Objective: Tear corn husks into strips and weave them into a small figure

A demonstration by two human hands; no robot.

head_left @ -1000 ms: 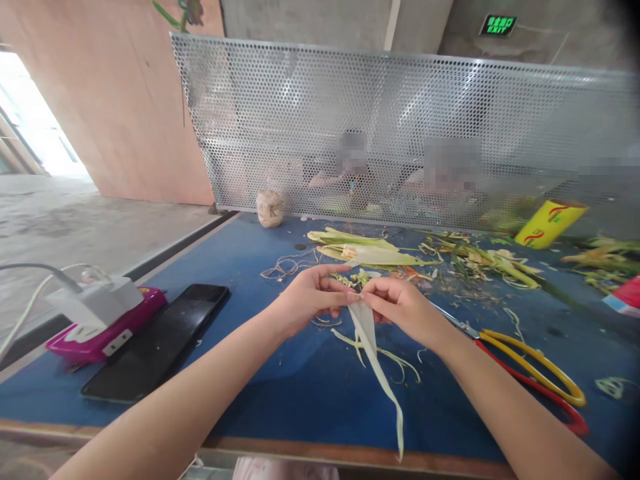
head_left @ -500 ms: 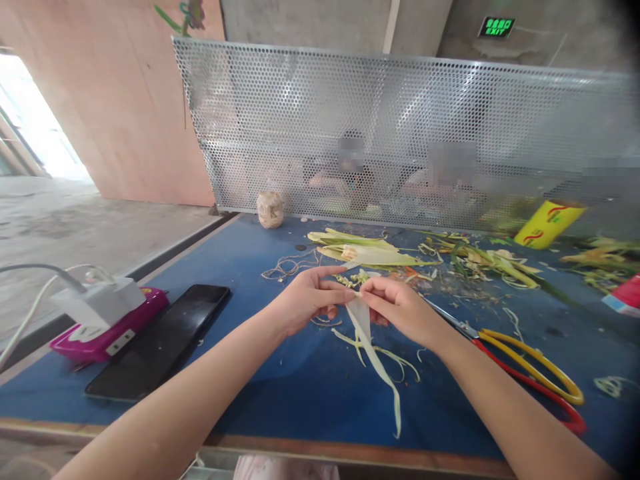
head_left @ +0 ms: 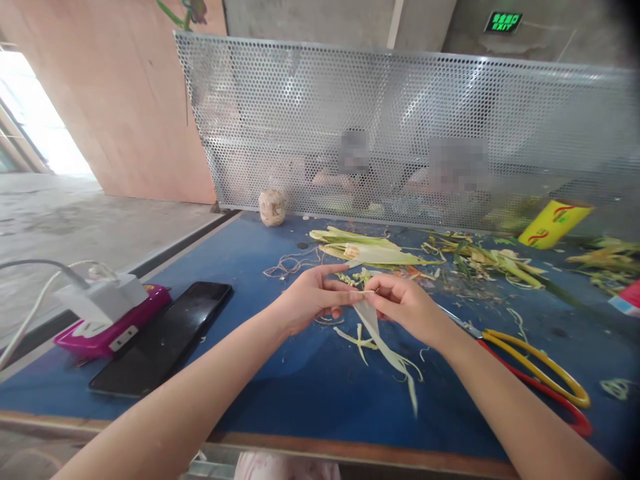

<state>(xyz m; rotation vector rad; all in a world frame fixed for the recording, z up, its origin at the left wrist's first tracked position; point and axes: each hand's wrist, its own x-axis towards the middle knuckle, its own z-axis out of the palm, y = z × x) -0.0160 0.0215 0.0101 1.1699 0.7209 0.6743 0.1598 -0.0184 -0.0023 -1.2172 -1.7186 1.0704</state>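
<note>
Between both hands, a pale corn husk strip is pinched at its upper end and hangs down toward me, narrowing to a thin tail. My left hand grips that end between thumb and fingers. Close beside it, my right hand is also closed on the strip, the fingertips nearly touching the left ones. Thin husk shreds lie on the table behind the hanging strip. Beyond the hands rest larger green-white husk leaves. Scissors with one yellow and one red handle lie partly under my right forearm.
A black phone and a purple power strip with a white charger occupy the left side. Twine, a wrapped roll, plant scraps and a yellow tube lie farther back. A perforated metal screen stands behind; people sit beyond it.
The tail of the husk strip has swung to the right and slightly up. My right hand has shifted a little right, while both hands keep their pinch. The view has moved slightly.
</note>
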